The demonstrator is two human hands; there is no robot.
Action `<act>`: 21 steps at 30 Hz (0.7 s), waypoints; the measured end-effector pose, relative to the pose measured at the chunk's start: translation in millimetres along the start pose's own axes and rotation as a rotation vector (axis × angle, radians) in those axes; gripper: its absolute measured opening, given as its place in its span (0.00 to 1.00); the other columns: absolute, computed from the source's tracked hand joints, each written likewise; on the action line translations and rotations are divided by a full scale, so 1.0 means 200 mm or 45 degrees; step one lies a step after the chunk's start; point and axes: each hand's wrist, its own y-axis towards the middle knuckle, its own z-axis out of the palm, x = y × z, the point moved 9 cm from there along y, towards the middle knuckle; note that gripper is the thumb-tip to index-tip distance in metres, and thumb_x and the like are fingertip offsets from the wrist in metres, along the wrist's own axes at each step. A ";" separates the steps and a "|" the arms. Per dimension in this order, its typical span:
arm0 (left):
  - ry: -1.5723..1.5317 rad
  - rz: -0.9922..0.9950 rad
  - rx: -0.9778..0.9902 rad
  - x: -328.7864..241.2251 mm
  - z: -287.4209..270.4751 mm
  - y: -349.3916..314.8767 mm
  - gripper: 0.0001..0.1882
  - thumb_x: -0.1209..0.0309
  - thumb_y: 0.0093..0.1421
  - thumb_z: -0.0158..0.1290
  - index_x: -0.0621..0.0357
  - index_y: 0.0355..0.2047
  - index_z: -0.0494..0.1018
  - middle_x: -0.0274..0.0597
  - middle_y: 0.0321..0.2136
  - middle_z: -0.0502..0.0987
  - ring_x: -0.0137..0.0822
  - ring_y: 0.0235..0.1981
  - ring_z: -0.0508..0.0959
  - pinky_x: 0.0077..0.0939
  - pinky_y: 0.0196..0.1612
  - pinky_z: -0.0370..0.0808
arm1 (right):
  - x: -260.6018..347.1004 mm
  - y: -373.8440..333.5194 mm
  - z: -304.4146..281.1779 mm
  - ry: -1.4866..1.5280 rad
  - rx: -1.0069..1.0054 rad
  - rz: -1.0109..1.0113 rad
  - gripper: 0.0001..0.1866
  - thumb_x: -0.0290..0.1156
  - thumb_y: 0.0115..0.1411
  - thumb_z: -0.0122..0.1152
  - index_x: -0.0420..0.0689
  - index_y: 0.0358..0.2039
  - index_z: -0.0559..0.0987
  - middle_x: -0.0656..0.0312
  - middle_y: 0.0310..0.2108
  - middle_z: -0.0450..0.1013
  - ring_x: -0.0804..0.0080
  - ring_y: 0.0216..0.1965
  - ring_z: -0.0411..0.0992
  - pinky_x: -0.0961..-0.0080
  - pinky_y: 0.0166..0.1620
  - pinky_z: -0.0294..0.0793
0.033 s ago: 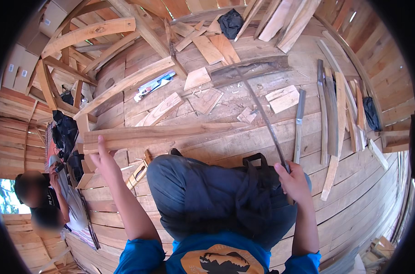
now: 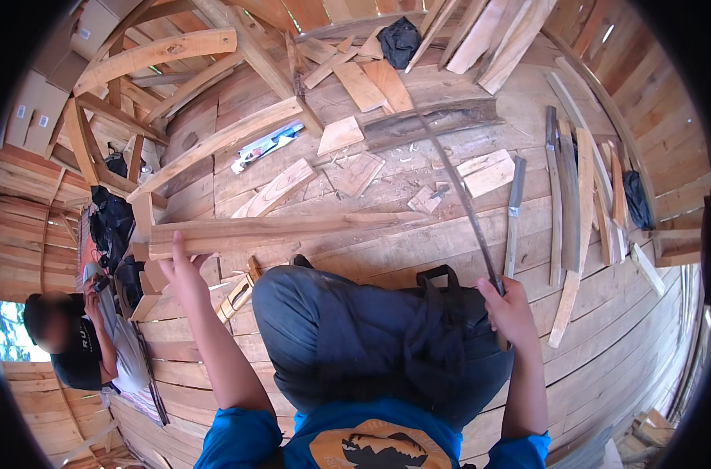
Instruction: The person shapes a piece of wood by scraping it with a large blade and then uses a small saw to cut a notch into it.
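My left hand (image 2: 187,275) grips the near-left end of a long wooden board (image 2: 285,229), one digit over its face and the other fingers behind or under its lower edge. The board tapers toward its far right end. In my closed right hand (image 2: 510,310) is the handle of a machete (image 2: 470,211), held by my right thigh. Its long, narrow dark blade points up and away to the left, crossing in view over the floor and a pale offcut (image 2: 488,173). Blade and board appear apart.
Beyond the board lie offcuts (image 2: 277,187), wood shavings and a hollowed dark slab (image 2: 433,123). A curved timber frame (image 2: 222,141) stands at left. Long strips (image 2: 569,203) lie at right. Another person (image 2: 97,328) sits far left, holding a small dark device. A yellowish tool (image 2: 236,297) lies near my left knee.
My left hand and the board's held end have shifted slightly right. The machete's blade has also swung a little to the right. The person at far left has changed posture slightly.
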 end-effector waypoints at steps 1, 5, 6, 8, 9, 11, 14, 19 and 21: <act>-0.055 -0.139 0.014 0.14 -0.03 0.06 0.24 0.64 0.64 0.54 0.61 0.56 0.63 0.49 0.50 0.72 0.43 0.48 0.77 0.38 0.40 0.82 | -0.02 0.03 -0.05 0.008 -0.014 0.034 0.20 0.47 0.64 0.59 0.43 0.26 0.70 0.71 0.12 0.61 0.83 0.10 0.59 0.82 0.13 0.59; -0.239 -0.563 0.049 0.69 -0.15 0.20 0.21 0.64 0.64 0.54 0.59 0.54 0.65 0.47 0.48 0.72 0.44 0.47 0.77 0.42 0.38 0.84 | -0.04 0.13 -0.23 0.017 -0.081 0.140 0.20 0.46 0.64 0.60 0.43 0.26 0.69 0.69 0.11 0.61 0.80 0.08 0.60 0.80 0.12 0.60; -0.249 -0.622 0.049 0.80 -0.19 0.21 0.21 0.64 0.63 0.54 0.59 0.54 0.66 0.47 0.49 0.72 0.45 0.47 0.77 0.41 0.39 0.84 | -0.04 0.15 -0.27 0.009 -0.100 0.163 0.20 0.46 0.63 0.60 0.43 0.26 0.69 0.69 0.11 0.61 0.79 0.08 0.60 0.80 0.12 0.60; -0.268 -0.743 0.055 1.02 -0.23 0.21 0.21 0.64 0.63 0.54 0.59 0.53 0.66 0.47 0.49 0.71 0.46 0.47 0.77 0.41 0.41 0.84 | -0.05 0.20 -0.35 0.011 -0.141 0.178 0.20 0.45 0.62 0.61 0.42 0.24 0.69 0.68 0.11 0.61 0.79 0.08 0.60 0.79 0.12 0.60; -0.281 -0.778 0.052 1.10 -0.23 0.20 0.21 0.64 0.63 0.54 0.60 0.53 0.66 0.47 0.49 0.71 0.46 0.47 0.77 0.41 0.41 0.84 | -0.05 0.22 -0.37 0.013 -0.162 0.188 0.21 0.45 0.62 0.62 0.42 0.23 0.70 0.68 0.11 0.61 0.79 0.08 0.60 0.79 0.12 0.60; -0.301 -0.848 0.044 1.25 -0.24 0.18 0.21 0.64 0.64 0.54 0.60 0.53 0.67 0.47 0.50 0.70 0.47 0.47 0.77 0.40 0.43 0.83 | -0.04 0.28 -0.43 -0.056 -0.224 0.190 0.21 0.45 0.62 0.62 0.44 0.21 0.68 0.69 0.11 0.60 0.80 0.08 0.60 0.78 0.11 0.60; -0.278 -0.890 0.067 1.42 -0.19 0.16 0.19 0.66 0.64 0.53 0.63 0.52 0.66 0.49 0.48 0.71 0.50 0.47 0.77 0.41 0.44 0.83 | -0.13 0.40 -0.52 -0.034 -0.285 0.194 0.21 0.44 0.62 0.61 0.46 0.20 0.67 0.69 0.11 0.61 0.80 0.09 0.60 0.78 0.11 0.60; -0.065 -1.131 0.134 1.63 -0.19 0.13 0.14 0.68 0.63 0.52 0.57 0.48 0.68 0.43 0.41 0.75 0.40 0.44 0.78 0.36 0.40 0.82 | -0.19 0.61 -0.40 0.295 -0.293 0.249 0.19 0.42 0.61 0.62 0.47 0.21 0.67 0.68 0.12 0.62 0.78 0.10 0.61 0.77 0.14 0.62; 0.088 -1.123 0.143 1.62 -0.20 0.14 0.13 0.67 0.60 0.55 0.53 0.42 0.68 0.36 0.35 0.74 0.32 0.33 0.77 0.28 0.28 0.75 | -0.19 0.69 -0.33 0.438 -0.290 0.253 0.17 0.41 0.61 0.62 0.47 0.22 0.67 0.68 0.13 0.63 0.78 0.10 0.61 0.77 0.14 0.62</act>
